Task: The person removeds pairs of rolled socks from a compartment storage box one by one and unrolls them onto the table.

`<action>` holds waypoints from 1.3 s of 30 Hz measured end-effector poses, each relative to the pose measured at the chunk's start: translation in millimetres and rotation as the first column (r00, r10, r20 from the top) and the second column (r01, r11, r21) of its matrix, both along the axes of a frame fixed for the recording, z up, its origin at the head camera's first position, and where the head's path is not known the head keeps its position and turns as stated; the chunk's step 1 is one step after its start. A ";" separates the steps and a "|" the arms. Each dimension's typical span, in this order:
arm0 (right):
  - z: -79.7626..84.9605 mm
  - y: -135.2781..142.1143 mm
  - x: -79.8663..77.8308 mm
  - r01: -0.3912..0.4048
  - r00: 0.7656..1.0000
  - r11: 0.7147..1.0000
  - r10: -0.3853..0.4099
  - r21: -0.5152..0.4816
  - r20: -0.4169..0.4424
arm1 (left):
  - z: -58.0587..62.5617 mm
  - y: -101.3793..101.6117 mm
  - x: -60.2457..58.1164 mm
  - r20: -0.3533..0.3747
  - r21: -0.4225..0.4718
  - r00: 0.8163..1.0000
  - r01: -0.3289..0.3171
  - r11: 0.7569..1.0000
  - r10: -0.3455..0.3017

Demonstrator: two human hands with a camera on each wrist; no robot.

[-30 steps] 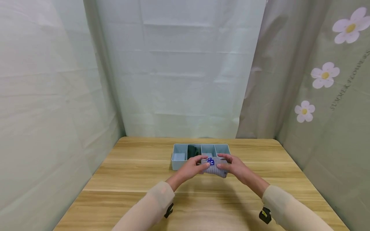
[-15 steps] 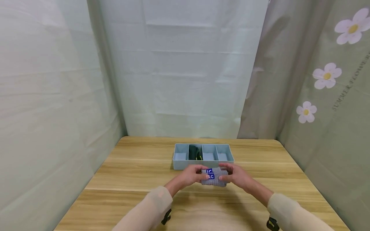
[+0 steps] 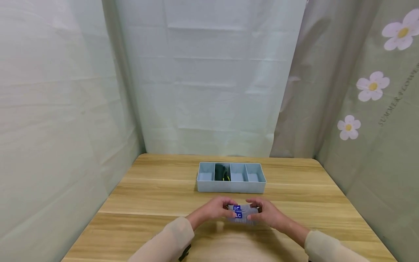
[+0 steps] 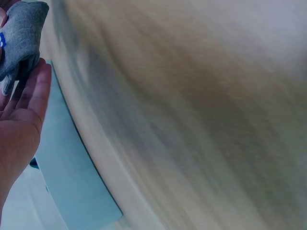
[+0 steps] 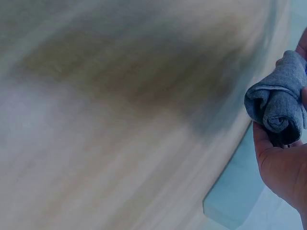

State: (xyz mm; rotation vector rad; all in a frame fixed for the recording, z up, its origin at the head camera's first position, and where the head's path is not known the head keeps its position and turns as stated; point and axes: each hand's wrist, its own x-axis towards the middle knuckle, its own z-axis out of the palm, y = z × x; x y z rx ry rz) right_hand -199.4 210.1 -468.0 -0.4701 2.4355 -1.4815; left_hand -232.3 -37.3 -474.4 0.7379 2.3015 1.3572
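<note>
Toward us, away from the box (image 3: pixel 231 187), the roll (image 3: pixel 243 219) has come, over the table (image 3: pixel 144 196). Our left hand (image 3: pixel 216 210) and right hand (image 3: pixel 269 215) pinch its ends, thumbs against fingers. We judge it light, soft, unbreakable; ends held gently should prevent unrolling.

The cloth bundle (image 3: pixel 244 215) is between left grip (image 3: pixel 217 209) and right grip (image 3: pixel 269 215), before the box (image 3: pixel 230 187) on the table (image 3: pixel 157 196).
</note>
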 end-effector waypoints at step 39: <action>-20.0 6.5 8.8 0.069 0.989 0.996 -0.061 0.058 -0.134 | 0.5 -19.5 33.2 -0.208 -0.031 0.973 0.095 0.995 -0.099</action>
